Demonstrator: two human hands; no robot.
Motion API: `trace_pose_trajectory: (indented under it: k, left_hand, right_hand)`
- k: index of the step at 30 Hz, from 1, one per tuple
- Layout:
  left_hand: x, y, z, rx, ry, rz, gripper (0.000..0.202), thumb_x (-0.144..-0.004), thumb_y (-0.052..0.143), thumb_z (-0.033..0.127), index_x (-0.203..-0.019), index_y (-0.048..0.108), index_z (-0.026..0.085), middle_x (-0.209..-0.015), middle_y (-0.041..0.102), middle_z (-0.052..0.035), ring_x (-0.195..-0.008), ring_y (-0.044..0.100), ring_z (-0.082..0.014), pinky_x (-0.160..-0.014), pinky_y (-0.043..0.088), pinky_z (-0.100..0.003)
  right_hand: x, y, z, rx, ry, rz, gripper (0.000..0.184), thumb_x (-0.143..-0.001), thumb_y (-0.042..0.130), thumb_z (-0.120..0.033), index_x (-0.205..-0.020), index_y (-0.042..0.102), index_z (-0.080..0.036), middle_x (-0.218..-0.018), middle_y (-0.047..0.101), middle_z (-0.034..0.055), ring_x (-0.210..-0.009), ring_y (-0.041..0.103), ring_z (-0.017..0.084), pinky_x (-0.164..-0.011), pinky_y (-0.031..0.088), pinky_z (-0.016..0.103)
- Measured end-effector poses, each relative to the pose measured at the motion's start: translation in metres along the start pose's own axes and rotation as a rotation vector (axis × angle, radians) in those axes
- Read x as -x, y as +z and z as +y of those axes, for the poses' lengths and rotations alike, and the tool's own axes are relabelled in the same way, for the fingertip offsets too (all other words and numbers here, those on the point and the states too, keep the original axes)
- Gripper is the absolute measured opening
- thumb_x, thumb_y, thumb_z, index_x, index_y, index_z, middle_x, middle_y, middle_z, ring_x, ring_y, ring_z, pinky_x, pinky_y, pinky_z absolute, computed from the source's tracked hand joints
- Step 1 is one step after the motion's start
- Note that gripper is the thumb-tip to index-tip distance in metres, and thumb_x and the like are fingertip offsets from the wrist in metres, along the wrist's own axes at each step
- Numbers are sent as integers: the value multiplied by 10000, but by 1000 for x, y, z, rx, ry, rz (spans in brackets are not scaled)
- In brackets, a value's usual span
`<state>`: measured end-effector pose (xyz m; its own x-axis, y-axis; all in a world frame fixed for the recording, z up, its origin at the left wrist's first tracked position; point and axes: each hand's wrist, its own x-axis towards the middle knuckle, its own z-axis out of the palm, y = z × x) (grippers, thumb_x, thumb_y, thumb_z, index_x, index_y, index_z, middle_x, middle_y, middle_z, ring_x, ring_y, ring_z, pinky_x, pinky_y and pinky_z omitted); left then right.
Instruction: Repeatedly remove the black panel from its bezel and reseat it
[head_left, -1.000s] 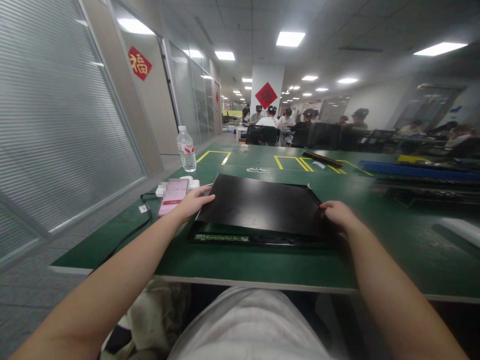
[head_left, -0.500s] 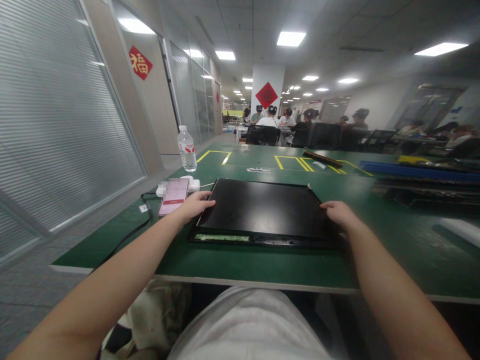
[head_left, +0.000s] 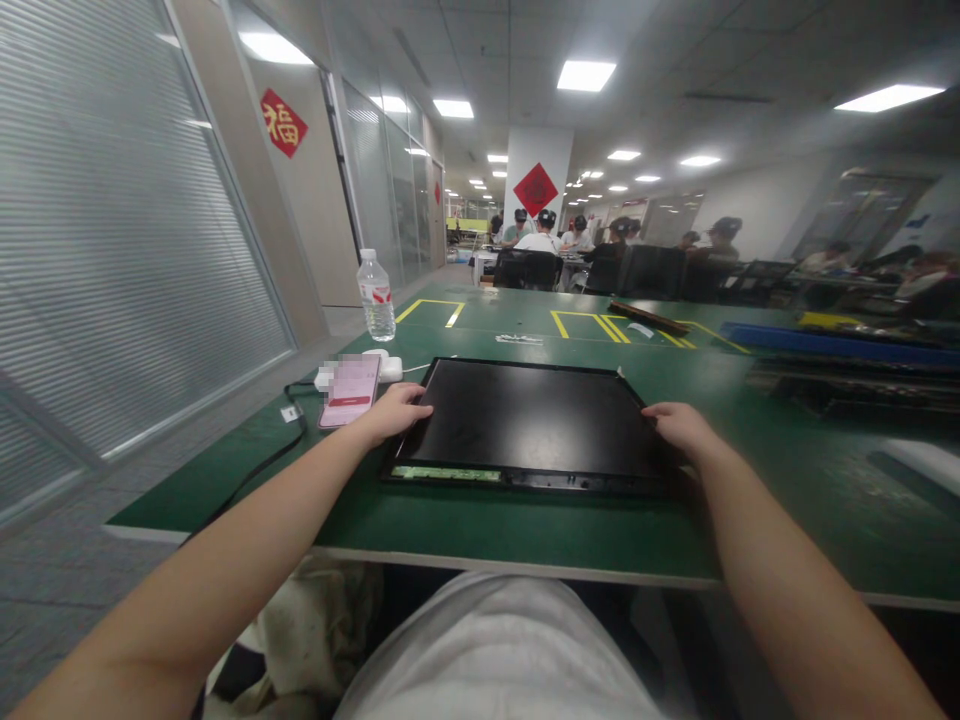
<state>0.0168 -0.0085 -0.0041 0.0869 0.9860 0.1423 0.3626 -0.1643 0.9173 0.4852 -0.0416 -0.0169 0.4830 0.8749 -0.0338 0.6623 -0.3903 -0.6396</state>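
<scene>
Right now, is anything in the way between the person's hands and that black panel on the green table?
Nothing visible. The left hand touches the left edge of the black panel, the right hand its right edge. A phone lies on the table beside the left hand, off the panel.

The black panel [head_left: 529,415] lies flat on the green table, glossy face up, a green circuit strip showing along its near edge.
</scene>
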Motion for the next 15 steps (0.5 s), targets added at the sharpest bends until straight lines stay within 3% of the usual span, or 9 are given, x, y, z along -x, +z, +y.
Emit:
trace_pose_trajectory:
  k: [7,15]
  left_hand:
    - [-3,-1,-3,-73,9,28,196,-518,813,196,-700,740,192,-936,724,-89,-1011,640,-332,-921,483,-379]
    - [-4,-3,-5,-24,-22,20,247,-488,834,201,-708,723,188,-997,713,-105,-1124,600,-343,-994,453,-395]
  right_hand:
    - [-2,1,2,11,-25,19,407,-721,531,-31,-1006,782,-181,-1005,750,97,-906,690,217,-808,516,278]
    - [0,1,0,5,4,-9,404,-778,524,-72,-1092,760,-165,-1064,740,106,-926,689,222,-816,516,291]
